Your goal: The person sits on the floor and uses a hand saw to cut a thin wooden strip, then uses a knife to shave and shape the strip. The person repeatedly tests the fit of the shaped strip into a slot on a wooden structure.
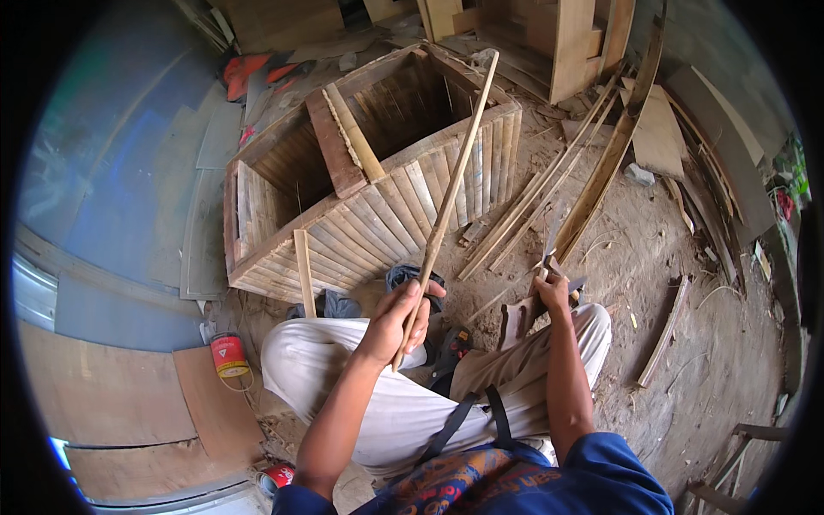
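Observation:
My left hand (396, 319) grips the lower end of a long thin bamboo stick (451, 193) that slants up and away over a slatted wooden crate (378, 219). My right hand (554, 292) is closed around the handle of a blade-like tool (549, 249), held just beyond my right knee. A short wooden block (515, 318) lies beside that hand. I sit on the ground with my legs in pale trousers folded in front of me.
Loose bamboo strips (532, 193) and a curved plank (605, 167) lie on the dirt to the right of the crate. A red can (229, 354) stands at my left beside plywood sheets (112, 403). Wooden furniture pieces (558, 43) stand at the back.

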### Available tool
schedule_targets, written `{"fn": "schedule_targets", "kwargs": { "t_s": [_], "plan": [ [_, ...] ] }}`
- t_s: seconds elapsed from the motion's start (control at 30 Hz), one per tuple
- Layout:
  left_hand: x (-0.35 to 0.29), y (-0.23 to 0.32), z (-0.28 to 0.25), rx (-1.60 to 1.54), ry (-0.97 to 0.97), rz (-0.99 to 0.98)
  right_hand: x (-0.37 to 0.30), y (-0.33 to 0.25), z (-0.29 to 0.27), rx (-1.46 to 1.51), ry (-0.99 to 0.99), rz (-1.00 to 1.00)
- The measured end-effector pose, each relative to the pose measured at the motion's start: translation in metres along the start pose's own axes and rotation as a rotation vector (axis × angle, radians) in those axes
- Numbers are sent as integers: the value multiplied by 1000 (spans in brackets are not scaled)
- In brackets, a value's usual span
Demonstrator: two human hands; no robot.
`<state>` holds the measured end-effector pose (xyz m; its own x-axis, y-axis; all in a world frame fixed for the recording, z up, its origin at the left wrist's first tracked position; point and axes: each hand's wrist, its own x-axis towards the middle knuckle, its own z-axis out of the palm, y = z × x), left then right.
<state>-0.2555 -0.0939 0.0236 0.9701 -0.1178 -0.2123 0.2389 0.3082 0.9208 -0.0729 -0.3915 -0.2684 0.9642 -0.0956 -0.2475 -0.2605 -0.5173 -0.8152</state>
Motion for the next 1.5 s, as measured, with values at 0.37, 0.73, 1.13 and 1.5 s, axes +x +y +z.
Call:
{"fn": "schedule_targets", "kwargs": {
  "t_s": [0.37, 0.73, 1.13, 1.5],
  "plan": [
    [-6, -37, 2, 145, 333, 97, -18, -44, 29, 426, 105, -395],
    [-35, -47, 14, -341, 305, -7, -90, -104, 27, 587, 6, -380],
    [-30, -26, 22, -482, -25, -83, -132, -115, -65, 311, 237, -159],
    [-7, -10, 23, -344, 52, -323, -169, -198, -45, -58, -86, -770]
  ]
}}
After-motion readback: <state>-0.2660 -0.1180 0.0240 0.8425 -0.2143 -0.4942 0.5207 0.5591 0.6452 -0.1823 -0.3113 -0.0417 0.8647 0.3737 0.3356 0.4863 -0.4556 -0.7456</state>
